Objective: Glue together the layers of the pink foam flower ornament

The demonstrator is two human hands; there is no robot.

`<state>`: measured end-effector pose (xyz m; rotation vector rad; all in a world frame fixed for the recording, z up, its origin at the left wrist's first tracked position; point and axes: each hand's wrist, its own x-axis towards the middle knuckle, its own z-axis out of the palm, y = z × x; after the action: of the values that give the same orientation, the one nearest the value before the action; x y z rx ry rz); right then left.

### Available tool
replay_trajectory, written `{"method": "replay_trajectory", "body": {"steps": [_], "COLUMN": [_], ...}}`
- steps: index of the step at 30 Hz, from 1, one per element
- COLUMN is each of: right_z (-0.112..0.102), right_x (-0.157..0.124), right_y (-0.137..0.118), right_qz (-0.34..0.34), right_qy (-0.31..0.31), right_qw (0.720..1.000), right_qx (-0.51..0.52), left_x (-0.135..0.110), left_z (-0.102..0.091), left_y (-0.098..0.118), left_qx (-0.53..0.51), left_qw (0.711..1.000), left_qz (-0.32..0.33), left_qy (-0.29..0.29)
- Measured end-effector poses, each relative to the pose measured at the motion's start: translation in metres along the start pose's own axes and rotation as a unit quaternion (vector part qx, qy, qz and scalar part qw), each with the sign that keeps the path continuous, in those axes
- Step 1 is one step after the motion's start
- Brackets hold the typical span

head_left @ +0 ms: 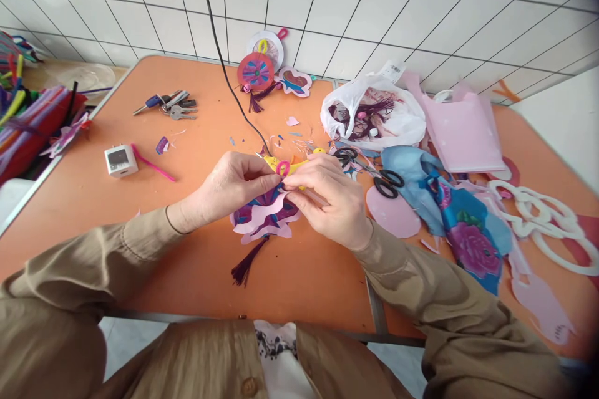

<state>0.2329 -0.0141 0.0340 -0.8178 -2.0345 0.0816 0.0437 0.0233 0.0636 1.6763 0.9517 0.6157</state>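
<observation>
A purple and blue flower-shaped ornament [266, 215] with a pale pink edge and a dark purple tassel [250, 262] hangs low over the table between my hands. My left hand [236, 182] is closed in a pinch at its top edge, beside a hot-pink loop [282, 168]. Opposite it, my right hand [330, 196] pinches the same top edge, its fingertips almost touching the left ones. A wavy pale pink strip [264, 217] crosses the ornament's front from the fingers. Right behind the hands lies a yellow glue gun [292, 166], partly hidden, its black cord [218, 43] running up.
Black-handled scissors [386, 184], a white bag of tassels [407, 115], floral fabric [472, 243] and white foam rings [538, 212] crowd the right. Keys [171, 105] and a white charger [121, 161] lie left. Finished ornaments [256, 72] lean near the tiled wall.
</observation>
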Motion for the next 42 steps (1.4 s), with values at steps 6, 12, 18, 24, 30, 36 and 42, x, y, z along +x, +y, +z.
{"method": "replay_trajectory", "body": {"steps": [6,12,18,24,30,36,42], "right_z": [-0.001,0.002,0.006,0.002,0.003,0.003,0.006], "right_x": [0.0,-0.004,-0.009,-0.004,-0.004,-0.004,-0.008], "right_y": [-0.003,-0.001,0.005,0.002,0.002,-0.001,-0.001], "right_qz": [0.057,0.158,0.235,0.258,0.248,0.269,0.273], "right_qy": [0.021,0.009,0.004,-0.023,-0.021,-0.02,-0.024], "right_qw": [0.997,0.984,0.957,0.952,0.953,0.945,0.941], "right_qx": [0.041,0.087,0.169,0.162,0.175,0.186,0.199], "left_x": [0.0,0.001,0.001,0.002,-0.002,-0.004,-0.006], "left_z": [0.0,0.002,0.01,0.009,0.007,0.009,0.01], "left_y": [-0.003,-0.009,-0.021,-0.027,-0.02,-0.021,-0.021], "left_qx": [-0.029,-0.063,-0.094,-0.053,0.035,0.162,0.203], "left_qw": [0.999,0.998,0.995,0.992,0.994,0.962,0.933], "left_qz": [-0.023,0.004,0.031,0.111,0.107,0.213,0.288], "left_qy": [-0.011,-0.014,0.023,0.027,0.006,0.048,0.068]}}
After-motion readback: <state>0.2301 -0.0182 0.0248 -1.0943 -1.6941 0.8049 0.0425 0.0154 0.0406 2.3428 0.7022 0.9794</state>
